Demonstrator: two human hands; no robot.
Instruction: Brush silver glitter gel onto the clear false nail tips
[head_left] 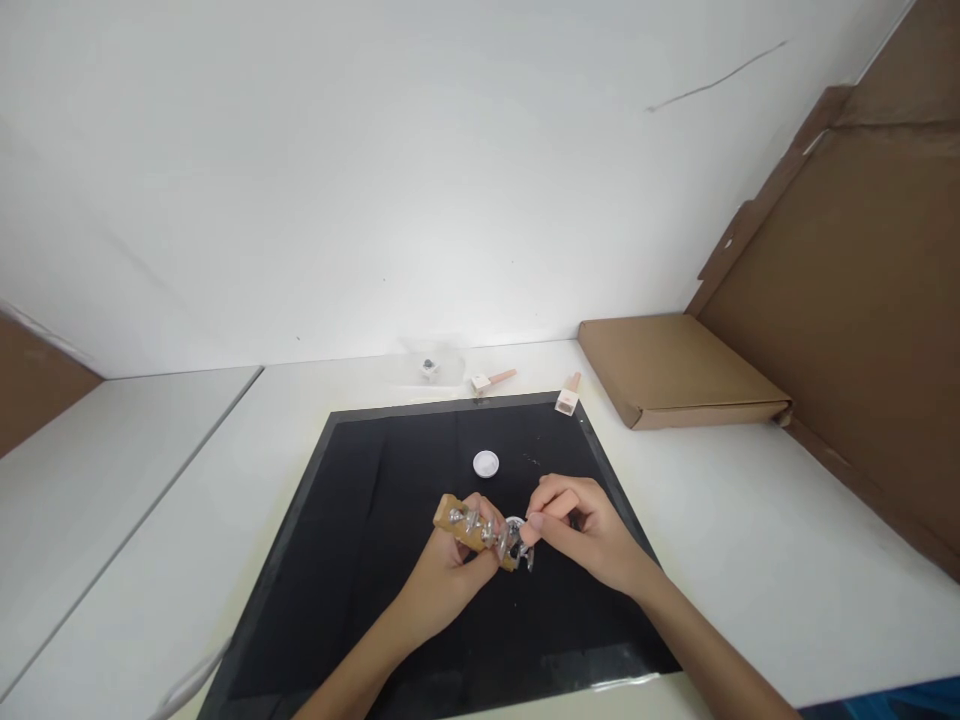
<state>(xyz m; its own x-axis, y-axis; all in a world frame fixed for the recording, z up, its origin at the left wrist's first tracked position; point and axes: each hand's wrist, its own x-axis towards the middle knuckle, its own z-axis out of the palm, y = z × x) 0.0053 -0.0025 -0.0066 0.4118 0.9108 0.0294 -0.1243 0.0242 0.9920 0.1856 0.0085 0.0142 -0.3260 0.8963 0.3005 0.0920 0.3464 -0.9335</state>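
Over the black mat, my left hand (pixel 454 580) is closed around a yellowish-brown wooden block (pixel 452 512) that lies tilted. Several shiny silvery metal pieces run along its upper face; their exact kind is too small to make out. My right hand (pixel 581 525) pinches a small peach-coloured stick-like piece (pixel 564 503), and its fingertips are close to the block's right end. Behind that end a round white rim (pixel 514 522) shows in part, mostly hidden by the metal pieces and fingers. A small round white dish (pixel 486 464) sits just beyond my hands.
The black mat (pixel 330 570) lies on a white table (pixel 750 530). Along its far edge are two small white heads with peach handles (pixel 481 382) (pixel 568 401) and a clear tray (pixel 450 366) with a small dark-topped item. A flat cardboard box (pixel 675 365) stands right.
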